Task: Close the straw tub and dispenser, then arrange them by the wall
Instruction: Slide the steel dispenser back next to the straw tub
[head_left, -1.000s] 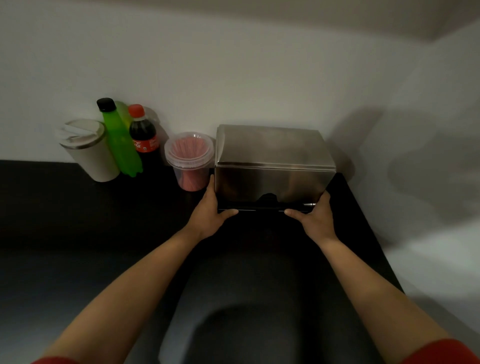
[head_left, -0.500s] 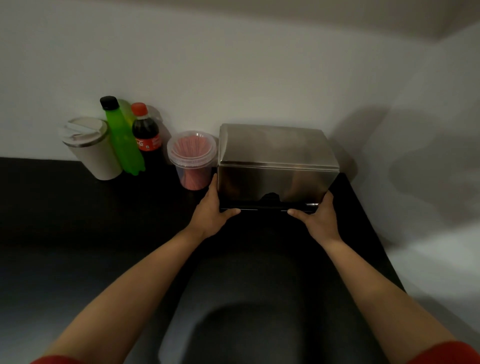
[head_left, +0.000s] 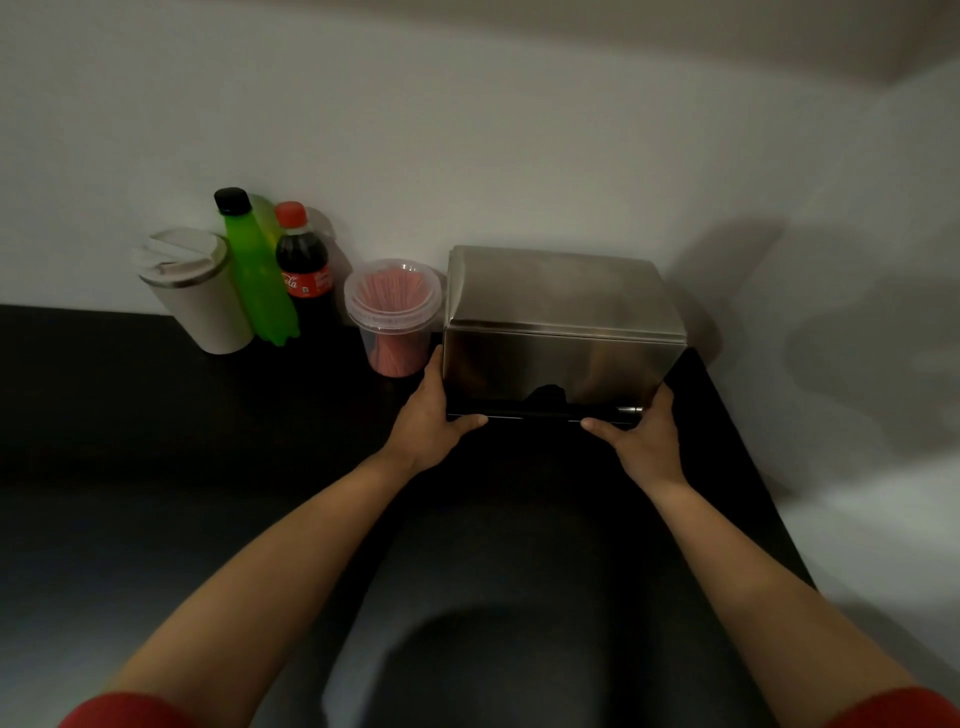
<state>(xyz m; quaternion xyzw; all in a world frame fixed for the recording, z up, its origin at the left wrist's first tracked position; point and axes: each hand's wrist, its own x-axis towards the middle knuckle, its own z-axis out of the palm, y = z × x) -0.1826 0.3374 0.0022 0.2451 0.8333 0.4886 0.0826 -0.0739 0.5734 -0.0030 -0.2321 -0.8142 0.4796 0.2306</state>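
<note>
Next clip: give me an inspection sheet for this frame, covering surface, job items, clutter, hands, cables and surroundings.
Surface: dark counter, bare in front.
Job items: metal dispenser closed, back near the wall; straw tub lidded, red straws inside, close to the dispenser's left side.
Clutter: lidded cup, green bottle, cola bottle, grouped at the wall left of the tub.
Hands: left hand and right hand grip the dispenser's lower front corners.
Cables: nothing seen.
Surroundings: pale wall; corner at right.
</note>
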